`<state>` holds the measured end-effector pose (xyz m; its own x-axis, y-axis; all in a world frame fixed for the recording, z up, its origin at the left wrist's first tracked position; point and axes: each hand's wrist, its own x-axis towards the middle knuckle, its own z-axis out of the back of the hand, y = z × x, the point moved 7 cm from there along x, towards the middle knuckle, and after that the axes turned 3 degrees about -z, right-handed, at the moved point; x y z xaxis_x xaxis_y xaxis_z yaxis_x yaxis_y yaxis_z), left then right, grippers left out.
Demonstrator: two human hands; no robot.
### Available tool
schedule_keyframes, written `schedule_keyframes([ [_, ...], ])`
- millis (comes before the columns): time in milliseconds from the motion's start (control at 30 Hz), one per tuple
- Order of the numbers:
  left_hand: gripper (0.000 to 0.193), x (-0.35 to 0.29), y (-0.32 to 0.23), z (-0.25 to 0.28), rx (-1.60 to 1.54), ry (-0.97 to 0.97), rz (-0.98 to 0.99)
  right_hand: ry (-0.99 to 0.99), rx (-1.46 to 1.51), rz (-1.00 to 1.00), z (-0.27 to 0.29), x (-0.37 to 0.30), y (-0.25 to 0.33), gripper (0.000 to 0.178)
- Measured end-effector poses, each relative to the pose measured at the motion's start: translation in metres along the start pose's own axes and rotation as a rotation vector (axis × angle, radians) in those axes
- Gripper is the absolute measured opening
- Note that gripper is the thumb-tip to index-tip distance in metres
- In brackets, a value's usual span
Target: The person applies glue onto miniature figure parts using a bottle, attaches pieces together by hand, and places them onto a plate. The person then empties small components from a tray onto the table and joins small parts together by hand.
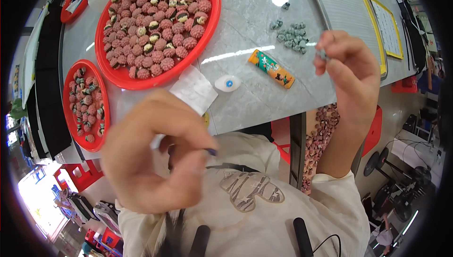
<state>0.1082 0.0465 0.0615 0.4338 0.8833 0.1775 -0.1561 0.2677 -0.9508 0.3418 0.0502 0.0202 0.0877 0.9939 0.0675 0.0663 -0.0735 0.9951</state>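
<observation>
My left hand (151, 153) is raised close in front of my shirt, fingers curled in a pinch. A small dark blue tip (211, 152) shows between thumb and forefinger; the rest of that thing is hidden in the hand. Over the table's right side, my right hand (351, 73) pinches a small grey-green piece (322, 55), partly covered by the fingers. Just left of it, a cluster of similar grey-green pieces (293, 38) lies on the table (240, 21). Between the hands are an orange and green packet (271, 68) and a white oval bottle (227, 84) with a blue centre.
A large red tray (214, 25) holds many pink ridged pieces, some with cream and dark parts. A smaller red tray (106, 110) at left holds pink and grey-green ones. White tissue (194, 90) lies by the large tray. More pink pieces (322, 132) sit below the table edge.
</observation>
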Motion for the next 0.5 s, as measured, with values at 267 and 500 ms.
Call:
schedule_keyframes([
  [267,0.014,-0.013,0.017,-0.04,-0.094,0.014,0.076,0.159,0.062,0.053,-0.053,-0.042,0.014,0.021],
  [500,0.013,-0.016,0.015,-0.041,-0.047,-0.081,0.016,0.164,-0.272,0.415,-0.072,-0.059,0.032,0.022],
])
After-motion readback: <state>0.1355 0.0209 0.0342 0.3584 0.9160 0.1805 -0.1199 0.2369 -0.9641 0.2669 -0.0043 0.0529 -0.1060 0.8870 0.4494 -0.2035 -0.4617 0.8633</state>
